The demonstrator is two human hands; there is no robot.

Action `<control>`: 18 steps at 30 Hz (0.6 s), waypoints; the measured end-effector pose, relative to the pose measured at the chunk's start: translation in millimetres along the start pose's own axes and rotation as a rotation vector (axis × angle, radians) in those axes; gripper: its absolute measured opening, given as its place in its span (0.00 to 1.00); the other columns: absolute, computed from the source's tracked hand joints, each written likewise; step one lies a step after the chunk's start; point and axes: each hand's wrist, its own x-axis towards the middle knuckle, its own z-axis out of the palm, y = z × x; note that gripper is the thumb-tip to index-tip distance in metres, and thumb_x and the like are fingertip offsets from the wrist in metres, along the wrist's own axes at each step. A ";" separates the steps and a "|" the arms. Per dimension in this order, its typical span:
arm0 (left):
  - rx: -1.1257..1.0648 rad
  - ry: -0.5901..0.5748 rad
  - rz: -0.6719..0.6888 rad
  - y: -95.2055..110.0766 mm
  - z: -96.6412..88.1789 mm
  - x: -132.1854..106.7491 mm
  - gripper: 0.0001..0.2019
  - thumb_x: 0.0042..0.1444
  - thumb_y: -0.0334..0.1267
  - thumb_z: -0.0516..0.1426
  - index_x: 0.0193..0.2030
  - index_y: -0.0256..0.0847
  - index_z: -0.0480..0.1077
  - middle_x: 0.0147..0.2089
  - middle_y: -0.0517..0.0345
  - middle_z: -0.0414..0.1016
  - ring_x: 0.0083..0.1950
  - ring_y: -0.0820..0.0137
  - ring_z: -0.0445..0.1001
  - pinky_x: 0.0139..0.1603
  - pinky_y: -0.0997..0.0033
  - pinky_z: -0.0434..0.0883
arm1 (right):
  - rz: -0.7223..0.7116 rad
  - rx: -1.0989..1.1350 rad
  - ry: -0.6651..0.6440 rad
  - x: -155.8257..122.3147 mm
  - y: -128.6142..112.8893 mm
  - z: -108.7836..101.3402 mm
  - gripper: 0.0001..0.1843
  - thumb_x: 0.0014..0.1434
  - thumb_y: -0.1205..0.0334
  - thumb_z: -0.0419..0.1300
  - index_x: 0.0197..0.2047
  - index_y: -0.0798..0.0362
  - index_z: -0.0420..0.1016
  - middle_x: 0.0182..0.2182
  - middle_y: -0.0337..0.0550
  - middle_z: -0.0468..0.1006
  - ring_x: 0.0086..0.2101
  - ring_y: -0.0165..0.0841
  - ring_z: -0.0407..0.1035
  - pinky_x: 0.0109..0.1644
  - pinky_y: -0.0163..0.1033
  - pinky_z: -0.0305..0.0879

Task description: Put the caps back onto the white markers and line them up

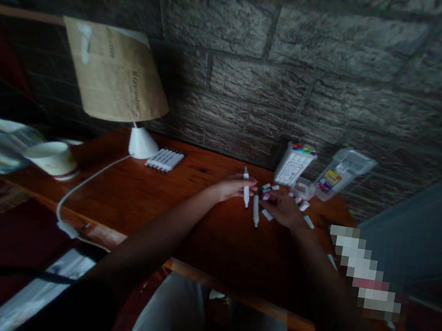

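Observation:
My left hand grips a white marker, which stands nearly upright between thumb and fingers. On the wooden table just to its right lies another white marker, dark at its lower tip. Over a cluster of small marker caps, my right hand has its fingers drawn together on a pinkish marker cap; the fingertips are dim and partly hidden. A loose white cap lies below those fingers. More caps are scattered beyond and to the right of my right hand.
Behind the hands stand a white case of coloured markers and a clear plastic box. A row of markers lies beside the lamp. A paper cup and power cord are at left. The brick wall bounds the table.

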 end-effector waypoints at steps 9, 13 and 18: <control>0.047 -0.024 0.018 -2.6 -1.7 5.8 0.09 0.61 0.26 0.55 0.44 0.37 0.75 0.35 0.58 0.81 0.30 0.76 0.76 0.44 0.73 0.71 | 0.008 -0.049 0.017 -2.0 -7.0 -2.2 0.08 0.59 0.55 0.63 0.34 0.50 0.79 0.29 0.40 0.82 0.30 0.35 0.74 0.33 0.37 0.61; 0.063 -0.028 0.015 -3.6 -2.1 6.7 0.08 0.61 0.27 0.55 0.43 0.37 0.75 0.35 0.58 0.81 0.31 0.75 0.76 0.45 0.72 0.71 | 0.023 -0.038 0.011 -1.9 -6.7 -1.5 0.08 0.59 0.55 0.63 0.36 0.50 0.78 0.27 0.40 0.81 0.29 0.34 0.73 0.32 0.37 0.61; 0.072 -0.050 0.036 -3.7 -2.5 5.2 0.07 0.63 0.30 0.55 0.43 0.37 0.75 0.37 0.56 0.82 0.34 0.73 0.78 0.50 0.68 0.72 | -0.022 0.006 0.010 -1.3 -3.6 0.5 0.07 0.60 0.56 0.62 0.35 0.51 0.78 0.26 0.40 0.80 0.28 0.33 0.73 0.32 0.37 0.61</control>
